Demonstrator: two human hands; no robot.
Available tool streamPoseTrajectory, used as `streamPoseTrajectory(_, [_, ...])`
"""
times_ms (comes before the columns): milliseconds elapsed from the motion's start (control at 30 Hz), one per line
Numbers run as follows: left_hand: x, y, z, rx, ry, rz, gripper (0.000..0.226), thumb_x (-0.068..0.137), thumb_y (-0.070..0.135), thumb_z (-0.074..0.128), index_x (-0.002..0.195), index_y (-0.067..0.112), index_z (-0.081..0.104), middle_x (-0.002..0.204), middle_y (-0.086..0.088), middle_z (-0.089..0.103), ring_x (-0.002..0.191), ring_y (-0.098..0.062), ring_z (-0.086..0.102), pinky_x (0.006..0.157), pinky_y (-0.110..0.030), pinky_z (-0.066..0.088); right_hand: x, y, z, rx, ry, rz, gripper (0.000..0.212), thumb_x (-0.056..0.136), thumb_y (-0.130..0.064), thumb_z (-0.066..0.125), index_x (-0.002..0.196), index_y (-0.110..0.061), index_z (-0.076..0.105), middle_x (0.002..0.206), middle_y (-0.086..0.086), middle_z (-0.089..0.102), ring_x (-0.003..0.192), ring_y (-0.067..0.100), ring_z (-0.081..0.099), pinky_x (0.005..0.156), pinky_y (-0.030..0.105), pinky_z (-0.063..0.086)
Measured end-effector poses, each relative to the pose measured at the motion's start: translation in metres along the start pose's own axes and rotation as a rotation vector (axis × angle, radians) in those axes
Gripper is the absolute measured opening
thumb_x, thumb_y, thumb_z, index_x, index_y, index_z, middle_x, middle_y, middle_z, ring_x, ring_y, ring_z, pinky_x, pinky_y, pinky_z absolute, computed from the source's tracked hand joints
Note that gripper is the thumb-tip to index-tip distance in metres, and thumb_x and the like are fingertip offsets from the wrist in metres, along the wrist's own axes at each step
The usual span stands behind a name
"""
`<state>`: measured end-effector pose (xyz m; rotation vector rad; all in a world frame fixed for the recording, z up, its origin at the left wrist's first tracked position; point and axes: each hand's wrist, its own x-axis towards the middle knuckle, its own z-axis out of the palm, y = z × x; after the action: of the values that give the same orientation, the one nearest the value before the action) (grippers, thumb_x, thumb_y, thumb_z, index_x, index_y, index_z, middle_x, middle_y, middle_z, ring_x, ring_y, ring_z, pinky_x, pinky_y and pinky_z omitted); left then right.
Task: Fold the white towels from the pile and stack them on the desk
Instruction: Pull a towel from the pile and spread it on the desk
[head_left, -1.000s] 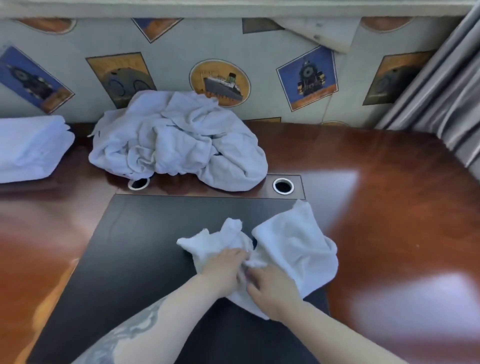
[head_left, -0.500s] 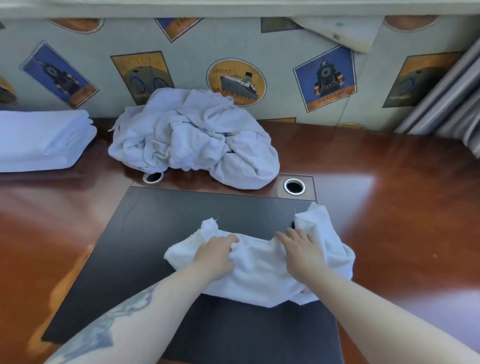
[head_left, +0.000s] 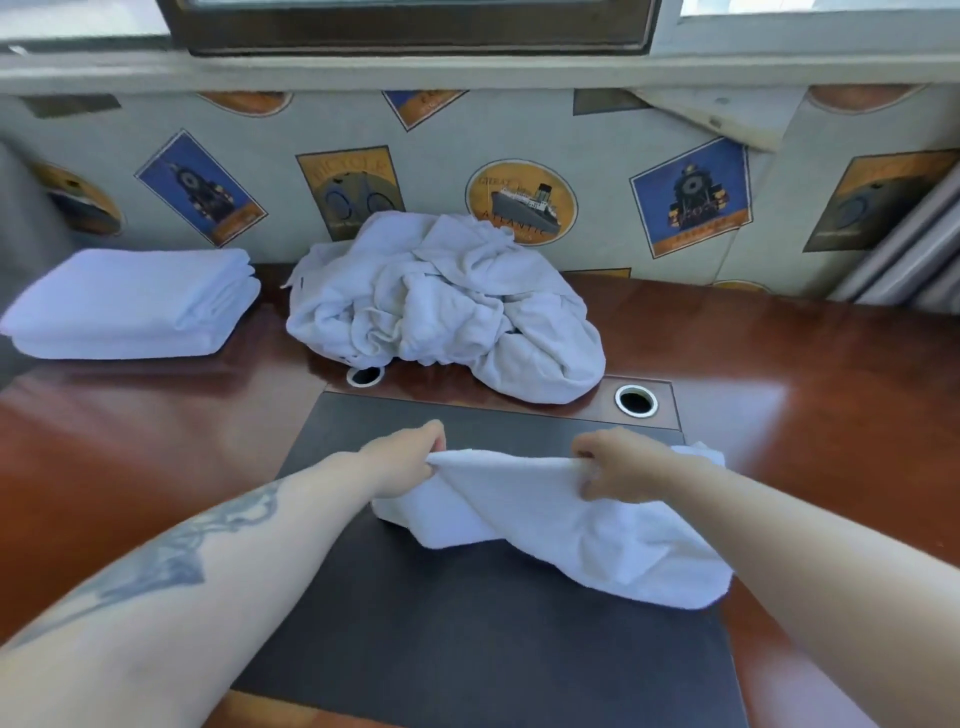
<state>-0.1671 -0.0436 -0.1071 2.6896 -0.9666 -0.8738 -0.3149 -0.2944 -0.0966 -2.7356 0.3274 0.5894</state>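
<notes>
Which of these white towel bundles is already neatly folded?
The folded stack at the desk's far left. The pile in the middle is crumpled, and the towel pinched by both hands is still loose.

Hotel-like room, glossy wooden desk (head_left: 831, 415), travel-poster wallpaper (head_left: 519, 200), towels

Under your left hand (head_left: 405, 457) and right hand (head_left: 618, 465) lies a black mat (head_left: 467, 623). Just beyond your right hand you have a metal-ringed cable hole (head_left: 636, 400); a second cable hole (head_left: 365, 375) sits beyond your left hand, partly covered. Far ahead of both hands, the wall covering (head_left: 597, 135) carries a round ship emblem (head_left: 521, 202), a blue locomotive print (head_left: 691, 197) off to the right and a bicycle print (head_left: 350, 187) toward the left. Above them you see a dark window frame (head_left: 415, 26). Well out past your right hand hangs a grey curtain (head_left: 904, 254).
</notes>
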Motion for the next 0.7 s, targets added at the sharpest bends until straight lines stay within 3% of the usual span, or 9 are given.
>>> streamPoseTrajectory(100, [-0.013, -0.040, -0.039, 0.108, -0.022, -0.017, 0.004, 0.094, 0.031, 0.053, 0.093, 0.030, 0.049, 0.097, 0.006, 0.057, 0.081, -0.015, 0.053, 0.066, -0.031, 0.042, 0.009, -0.030, -0.025, -0.228, -0.104, 0.065, 0.017, 0.082, -0.027, 0.068, 0.095, -0.018, 0.063, 0.084, -0.004, 0.056, 0.075, 0.018, 0.051, 0.062, 0.027, 0.042])
streamPoseTrajectory(233, [-0.028, -0.106, -0.092, 0.248, 0.013, -0.022, 0.033, 0.087, 0.039, 0.066, 0.065, 0.020, 0.048, 0.071, 0.004, 0.050, 0.067, -0.016, 0.046, 0.057, -0.028, 0.030, 0.022, -0.072, -0.037, -0.416, -0.077, 0.252, 0.030, 0.086, -0.029, 0.062, 0.111, -0.014, 0.065, 0.108, 0.005, 0.066, 0.091, 0.023, 0.061, 0.074, 0.027, 0.046])
streamPoseTrajectory(333, [-0.037, -0.149, -0.124, 0.248, 0.074, -0.065, 0.045, 0.080, 0.045, 0.074, 0.059, 0.018, 0.044, 0.062, 0.002, 0.043, 0.059, -0.018, 0.041, 0.053, -0.029, 0.025, 0.033, -0.111, -0.038, -0.406, -0.008, 0.372, 0.027, 0.087, -0.030, 0.061, 0.110, -0.016, 0.065, 0.089, 0.000, 0.058, 0.086, 0.024, 0.060, 0.070, 0.027, 0.046])
streamPoseTrajectory(400, [-0.037, -0.168, -0.143, 0.256, 0.126, -0.097, 0.038, 0.079, 0.043, 0.075, 0.065, 0.015, 0.054, 0.062, 0.000, 0.049, 0.056, -0.018, 0.046, 0.050, -0.026, 0.033, 0.042, -0.136, -0.041, -0.378, 0.093, 0.463, 0.022, 0.089, -0.024, 0.057, 0.109, -0.017, 0.062, 0.082, -0.003, 0.048, 0.084, 0.024, 0.055, 0.070, 0.030, 0.042])
streamPoseTrajectory(500, [-0.036, -0.181, -0.171, 0.231, 0.226, -0.144, 0.032, 0.082, 0.039, 0.073, 0.089, 0.009, 0.065, 0.070, -0.004, 0.062, 0.057, -0.021, 0.060, 0.055, -0.026, 0.050, 0.048, -0.163, -0.054, -0.130, 0.251, 0.620, 0.010, 0.088, -0.012, 0.053, 0.095, -0.011, 0.061, 0.078, 0.000, 0.056, 0.077, 0.025, 0.058, 0.071, 0.032, 0.044])
streamPoseTrajectory(600, [-0.037, -0.186, -0.201, 0.220, 0.391, -0.121, 0.030, 0.088, 0.034, 0.070, 0.093, 0.005, 0.065, 0.068, -0.006, 0.063, 0.055, -0.024, 0.061, 0.050, -0.027, 0.044, 0.045, -0.180, -0.072, 0.150, 0.444, 0.676, 0.011, 0.088, -0.001, 0.051, 0.086, 0.000, 0.062, 0.066, 0.010, 0.063, 0.063, 0.028, 0.062, 0.063, 0.030, 0.050])
streamPoseTrajectory(700, [-0.043, -0.200, -0.229, 0.221, 0.625, -0.058, 0.029, 0.089, 0.032, 0.071, 0.096, 0.004, 0.069, 0.085, -0.012, 0.064, 0.076, -0.032, 0.060, 0.056, -0.032, 0.040, 0.036, -0.193, -0.087, 0.083, 0.713, 0.654, 0.015, 0.085, -0.002, 0.054, 0.090, -0.006, 0.067, 0.086, 0.017, 0.064, 0.079, 0.034, 0.058, 0.068, 0.031, 0.042])
